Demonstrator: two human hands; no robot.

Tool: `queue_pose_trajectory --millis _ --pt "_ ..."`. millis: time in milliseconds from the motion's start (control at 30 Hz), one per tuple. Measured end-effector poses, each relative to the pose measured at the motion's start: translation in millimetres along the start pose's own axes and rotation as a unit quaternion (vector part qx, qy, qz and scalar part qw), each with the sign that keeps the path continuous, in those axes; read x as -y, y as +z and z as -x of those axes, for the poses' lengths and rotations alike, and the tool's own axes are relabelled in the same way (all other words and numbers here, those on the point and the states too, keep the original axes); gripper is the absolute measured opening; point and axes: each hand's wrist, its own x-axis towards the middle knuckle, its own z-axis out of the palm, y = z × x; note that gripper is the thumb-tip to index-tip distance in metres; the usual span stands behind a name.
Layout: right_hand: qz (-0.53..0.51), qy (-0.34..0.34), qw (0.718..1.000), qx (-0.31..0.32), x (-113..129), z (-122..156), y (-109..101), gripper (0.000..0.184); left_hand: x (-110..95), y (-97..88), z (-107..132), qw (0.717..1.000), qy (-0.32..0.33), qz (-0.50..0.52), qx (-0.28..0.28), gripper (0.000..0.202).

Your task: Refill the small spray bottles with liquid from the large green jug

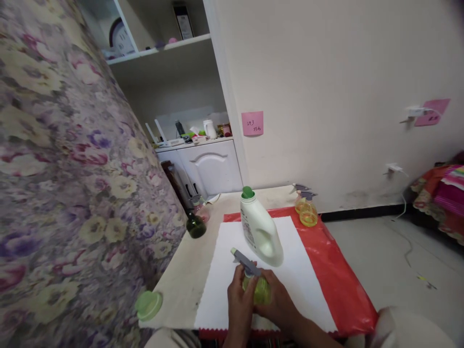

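A small green spray bottle (258, 289) with a grey trigger head (245, 262) stands on the white sheet (297, 275). My right hand (281, 302) is wrapped round its body. My left hand (239, 296) grips it just under the grey head. Right behind it stands a white detergent jug (260, 229) with a green cap (248, 192).
The white sheet lies on a red plastic cover (337, 270) over a low table (181, 285). A yellow spray bottle (307, 210) stands at the back right, a dark green bottle (195, 224) and a pink one (200, 209) at the back left, a green lid (149, 305) near left. Floral fabric fills the left.
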Motion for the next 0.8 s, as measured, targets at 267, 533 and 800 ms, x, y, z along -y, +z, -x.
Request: queue_pose_trajectory --millis 267,533,800 --pt "-0.03 0.016 0.999 0.028 -4.4 -0.6 -8.0 0.084 -0.4 -11.8 -4.2 0.993 0.012 0.013 0.114 0.032" --pt "-0.042 0.01 0.999 0.022 0.5 -3.6 -8.8 0.085 5.4 -6.7 -6.7 0.993 0.032 -0.06 0.095 0.035" --pt "-0.057 -0.006 0.997 0.043 1.2 -11.2 -16.9 0.096 14.3 -12.6 -18.1 0.985 0.046 -0.096 0.133 0.039"
